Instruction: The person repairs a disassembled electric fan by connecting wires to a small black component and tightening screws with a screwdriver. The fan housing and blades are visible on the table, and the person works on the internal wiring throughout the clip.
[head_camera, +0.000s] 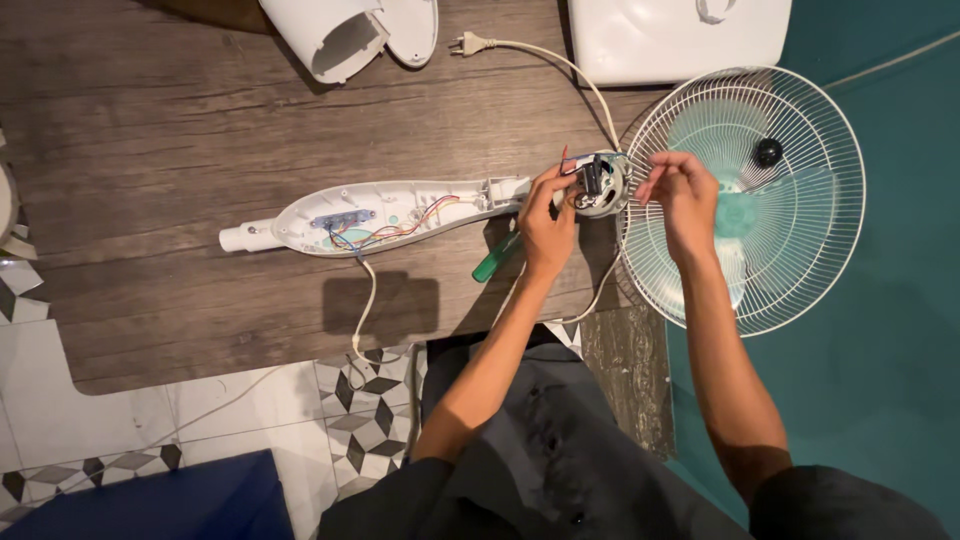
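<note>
Dark clothing (560, 450) on the person's lap fills the lower frame, with patterned floor tiles (370, 400) and a blue object (150, 500) to the left. Both forearms extend upward from it to the far edge of the brown wooden table (150, 150). Left hand (548, 222): fingers curled, grip closed on the side of the exposed fan motor (598, 185), which sits at the table edge against the rear of the white wire fan guard (745, 195). Right hand (680, 190): raised just right of the motor, fingertips pinched together in front of the guard; whether they clamp a wire cannot be told. A green-handled screwdriver (497, 258) lies on the table under the left wrist. Left of the motor lies the opened white neck housing (380, 215), showing coloured wires and a switch board. Farther back lie a white plug and cord (470, 43), a white hollow cover (345, 35) and a white base (680, 35).
</note>
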